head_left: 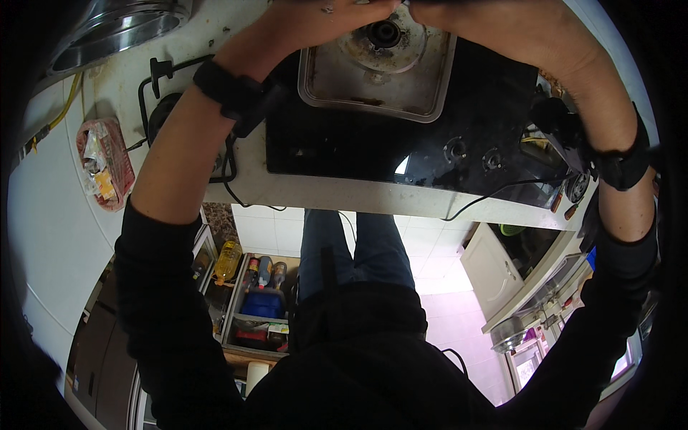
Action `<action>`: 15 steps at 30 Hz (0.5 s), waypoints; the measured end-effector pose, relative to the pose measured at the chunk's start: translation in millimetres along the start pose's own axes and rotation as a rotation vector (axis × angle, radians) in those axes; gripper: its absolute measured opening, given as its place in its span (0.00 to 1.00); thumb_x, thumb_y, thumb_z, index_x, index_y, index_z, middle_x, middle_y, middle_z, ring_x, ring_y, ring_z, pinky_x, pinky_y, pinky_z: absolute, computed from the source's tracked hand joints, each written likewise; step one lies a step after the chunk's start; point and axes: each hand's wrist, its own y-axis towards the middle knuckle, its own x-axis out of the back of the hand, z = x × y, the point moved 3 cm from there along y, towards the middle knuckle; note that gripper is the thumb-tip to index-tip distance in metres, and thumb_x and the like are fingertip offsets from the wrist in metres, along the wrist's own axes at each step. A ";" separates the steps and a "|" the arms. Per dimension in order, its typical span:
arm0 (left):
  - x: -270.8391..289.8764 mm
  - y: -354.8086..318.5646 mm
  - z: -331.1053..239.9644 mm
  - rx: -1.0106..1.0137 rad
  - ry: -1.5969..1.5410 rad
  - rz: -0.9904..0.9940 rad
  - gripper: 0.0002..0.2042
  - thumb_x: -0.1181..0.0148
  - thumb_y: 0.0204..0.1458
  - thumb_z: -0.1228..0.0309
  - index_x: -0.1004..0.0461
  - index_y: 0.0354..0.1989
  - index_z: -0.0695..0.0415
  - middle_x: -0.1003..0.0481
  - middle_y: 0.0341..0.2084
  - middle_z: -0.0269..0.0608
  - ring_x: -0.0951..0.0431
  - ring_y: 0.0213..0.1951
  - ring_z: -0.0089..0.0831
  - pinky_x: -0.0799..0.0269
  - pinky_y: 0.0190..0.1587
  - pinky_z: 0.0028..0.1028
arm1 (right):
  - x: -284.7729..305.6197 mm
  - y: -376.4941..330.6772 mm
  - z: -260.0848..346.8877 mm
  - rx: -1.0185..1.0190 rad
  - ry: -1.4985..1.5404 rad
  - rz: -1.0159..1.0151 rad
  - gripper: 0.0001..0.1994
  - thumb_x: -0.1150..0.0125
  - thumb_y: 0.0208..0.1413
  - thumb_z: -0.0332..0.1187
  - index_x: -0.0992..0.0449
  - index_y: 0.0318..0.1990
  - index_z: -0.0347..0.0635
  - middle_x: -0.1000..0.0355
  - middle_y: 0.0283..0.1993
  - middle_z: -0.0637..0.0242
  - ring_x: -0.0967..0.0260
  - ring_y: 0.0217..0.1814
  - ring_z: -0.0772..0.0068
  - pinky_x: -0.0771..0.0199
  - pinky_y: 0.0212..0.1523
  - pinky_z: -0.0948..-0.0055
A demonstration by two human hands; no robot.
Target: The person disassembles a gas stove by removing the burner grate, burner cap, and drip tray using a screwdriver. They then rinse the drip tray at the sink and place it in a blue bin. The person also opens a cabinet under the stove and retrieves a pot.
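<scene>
Both my arms reach up to the top edge of the head view, where the hands nearly meet above a stained, square metal burner tray (373, 100). Only part of my left hand (344, 13) shows, over the tray's far left side. My right hand (437, 13) is over its far right side. The picture's edge cuts off most of the fingers on both, so their grip is hidden. A dark round burner fitting (383, 33) sits in the tray's middle. Under the tray lies a black glass cooktop (344, 147) with two bare knob shafts (456, 149).
A black pan support (145, 97) lies left of the cooktop. Beyond it are a shiny metal pot (118, 32) and a red basket (107, 161) of small items. Screwdrivers (566, 208) lie at the right. Below the counter, a drawer (233, 326) with bottles stands pulled out.
</scene>
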 end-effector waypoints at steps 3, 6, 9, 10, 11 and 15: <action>0.9 0.7 -1.7 0.132 0.081 -0.052 0.12 0.33 0.55 0.72 0.27 0.44 0.62 0.24 0.30 0.43 0.24 0.33 0.33 0.28 0.40 0.31 | -1.7 -1.8 -5.8 -0.243 -0.207 0.244 0.13 0.41 0.60 0.36 0.29 0.42 0.33 0.26 0.31 0.49 0.25 0.36 0.44 0.24 0.39 0.52; -3.0 1.8 0.6 0.338 0.222 0.006 0.12 0.34 0.55 0.72 0.27 0.44 0.62 0.23 0.32 0.44 0.23 0.35 0.34 0.28 0.42 0.31 | 0.9 5.6 -2.8 -0.170 -0.218 0.170 0.15 0.40 0.61 0.39 0.29 0.42 0.32 0.26 0.29 0.49 0.25 0.34 0.43 0.24 0.38 0.52; -3.5 2.6 -4.1 0.039 -0.063 -0.087 0.11 0.35 0.55 0.72 0.27 0.43 0.62 0.24 0.31 0.43 0.23 0.34 0.35 0.28 0.40 0.31 | 1.5 7.3 0.0 -0.009 -0.095 0.034 0.16 0.39 0.61 0.40 0.28 0.42 0.32 0.26 0.29 0.49 0.25 0.34 0.42 0.23 0.37 0.52; -2.9 1.1 -3.1 -0.032 0.016 -0.084 0.11 0.35 0.56 0.72 0.27 0.43 0.62 0.24 0.30 0.43 0.23 0.34 0.36 0.28 0.40 0.32 | 0.2 5.8 -1.5 -0.026 -0.079 0.053 0.16 0.39 0.60 0.40 0.28 0.42 0.32 0.26 0.30 0.49 0.25 0.35 0.43 0.23 0.38 0.52; -1.7 -1.2 -1.5 -0.105 0.094 -0.081 0.10 0.36 0.56 0.73 0.28 0.42 0.62 0.24 0.30 0.43 0.23 0.34 0.38 0.28 0.40 0.33 | -1.5 1.8 -6.4 -0.164 -0.119 0.180 0.16 0.38 0.59 0.38 0.28 0.42 0.32 0.27 0.33 0.48 0.25 0.38 0.43 0.23 0.40 0.53; -0.3 -12.0 21.6 0.105 0.011 -0.039 0.08 0.37 0.56 0.73 0.28 0.40 0.61 0.25 0.30 0.46 0.23 0.34 0.45 0.28 0.40 0.37 | -1.6 -2.6 -5.6 -0.094 -0.048 0.145 0.14 0.37 0.57 0.34 0.29 0.42 0.31 0.29 0.40 0.46 0.26 0.44 0.44 0.24 0.44 0.54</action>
